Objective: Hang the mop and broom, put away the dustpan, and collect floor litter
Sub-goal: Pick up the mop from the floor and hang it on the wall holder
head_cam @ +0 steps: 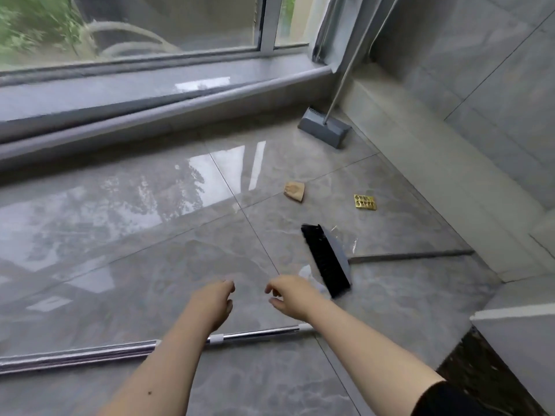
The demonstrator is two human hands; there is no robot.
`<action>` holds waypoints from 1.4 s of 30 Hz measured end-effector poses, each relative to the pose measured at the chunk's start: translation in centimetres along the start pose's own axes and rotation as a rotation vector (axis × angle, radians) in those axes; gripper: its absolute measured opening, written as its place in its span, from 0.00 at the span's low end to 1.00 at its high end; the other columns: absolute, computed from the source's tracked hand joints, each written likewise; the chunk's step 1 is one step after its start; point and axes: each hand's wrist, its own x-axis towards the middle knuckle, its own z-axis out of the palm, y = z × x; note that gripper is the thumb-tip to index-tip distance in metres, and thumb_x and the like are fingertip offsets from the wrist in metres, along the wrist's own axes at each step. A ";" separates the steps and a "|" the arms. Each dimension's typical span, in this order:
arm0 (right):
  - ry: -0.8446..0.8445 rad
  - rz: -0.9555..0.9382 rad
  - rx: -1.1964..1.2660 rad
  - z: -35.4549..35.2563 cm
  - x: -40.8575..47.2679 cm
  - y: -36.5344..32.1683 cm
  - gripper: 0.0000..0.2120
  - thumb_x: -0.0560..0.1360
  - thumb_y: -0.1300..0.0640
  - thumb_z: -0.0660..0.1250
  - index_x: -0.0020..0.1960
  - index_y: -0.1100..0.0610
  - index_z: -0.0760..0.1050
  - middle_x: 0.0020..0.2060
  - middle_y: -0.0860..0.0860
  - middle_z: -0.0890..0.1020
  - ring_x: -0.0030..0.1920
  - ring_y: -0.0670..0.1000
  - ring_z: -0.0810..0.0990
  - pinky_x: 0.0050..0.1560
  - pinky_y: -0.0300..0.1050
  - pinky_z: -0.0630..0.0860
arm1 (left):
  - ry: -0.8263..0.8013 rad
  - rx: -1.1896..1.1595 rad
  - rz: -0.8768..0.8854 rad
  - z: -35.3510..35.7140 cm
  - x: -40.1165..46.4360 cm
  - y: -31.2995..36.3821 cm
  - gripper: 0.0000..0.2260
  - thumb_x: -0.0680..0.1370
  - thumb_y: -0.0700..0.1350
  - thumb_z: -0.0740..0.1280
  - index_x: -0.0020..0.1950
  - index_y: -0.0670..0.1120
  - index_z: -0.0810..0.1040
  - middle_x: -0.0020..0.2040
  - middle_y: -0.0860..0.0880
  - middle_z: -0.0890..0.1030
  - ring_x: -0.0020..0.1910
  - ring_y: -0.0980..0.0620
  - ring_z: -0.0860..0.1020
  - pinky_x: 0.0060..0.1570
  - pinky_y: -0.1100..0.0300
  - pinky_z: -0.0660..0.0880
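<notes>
A broom (327, 259) with black bristles and a grey head lies flat on the tiled floor, its handle (411, 256) pointing right toward the wall. A silver mop handle (255, 334) lies across the floor under both my forearms. A grey dustpan (326, 127) stands in the far corner, its long handle leaning up by the curtain. Litter on the floor: a brown paper scrap (295, 191), a gold blister pack (365, 202), clear plastic (354, 244) and a white crumpled piece (307, 273). My left hand (214, 298) and my right hand (289, 294) hover above the floor, fingers loosely curled, holding nothing.
A low grey window ledge (150, 94) runs along the back under a large window. A tiled wall with a raised base step (435, 181) borders the right side. A grey curtain (333, 28) hangs in the corner. A dark mat (480, 370) lies at the lower right.
</notes>
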 end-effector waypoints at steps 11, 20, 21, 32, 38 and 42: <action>-0.242 -0.031 -0.177 18.3 10.9 4.8 0.23 0.75 0.50 0.67 0.67 0.57 0.71 0.64 0.56 0.76 0.64 0.59 0.74 0.61 0.49 0.71 | -0.166 0.141 -0.116 17.8 9.7 -6.8 0.17 0.79 0.52 0.58 0.64 0.46 0.72 0.67 0.45 0.75 0.66 0.44 0.73 0.61 0.54 0.71; -0.255 -0.030 -0.297 23.2 12.2 5.6 0.16 0.77 0.63 0.58 0.64 0.62 0.68 0.64 0.62 0.74 0.62 0.63 0.75 0.59 0.52 0.71 | -0.180 0.283 -0.115 22.5 10.4 -8.2 0.16 0.78 0.41 0.59 0.66 0.44 0.68 0.67 0.44 0.72 0.67 0.44 0.71 0.63 0.53 0.68; -0.262 -0.028 -0.299 23.4 12.4 5.6 0.16 0.77 0.64 0.58 0.64 0.62 0.68 0.64 0.62 0.74 0.62 0.63 0.75 0.59 0.52 0.71 | -0.176 0.285 -0.113 22.4 10.6 -8.2 0.16 0.78 0.41 0.58 0.66 0.43 0.68 0.67 0.44 0.72 0.67 0.44 0.70 0.63 0.53 0.68; 0.162 -0.082 -0.368 10.1 12.5 3.4 0.11 0.77 0.63 0.56 0.57 0.60 0.72 0.55 0.59 0.81 0.55 0.61 0.80 0.51 0.50 0.73 | 0.055 0.072 -0.064 9.9 8.9 -6.7 0.08 0.81 0.46 0.59 0.56 0.44 0.67 0.60 0.40 0.77 0.58 0.40 0.76 0.54 0.51 0.70; 0.334 -0.149 -0.494 -4.7 7.2 -2.3 0.13 0.74 0.65 0.57 0.57 0.59 0.71 0.54 0.58 0.81 0.56 0.59 0.78 0.57 0.50 0.68 | 0.182 -0.055 -0.042 -3.5 3.2 -2.9 0.08 0.81 0.43 0.59 0.57 0.41 0.67 0.55 0.39 0.78 0.53 0.40 0.77 0.43 0.56 0.65; 0.451 -0.182 -0.629 -15.0 1.4 -6.6 0.12 0.72 0.66 0.59 0.55 0.58 0.71 0.52 0.55 0.80 0.53 0.58 0.77 0.55 0.49 0.67 | 0.270 -0.169 -0.041 -12.2 -2.2 0.2 0.05 0.80 0.40 0.60 0.47 0.45 0.63 0.46 0.45 0.77 0.43 0.44 0.74 0.40 0.57 0.65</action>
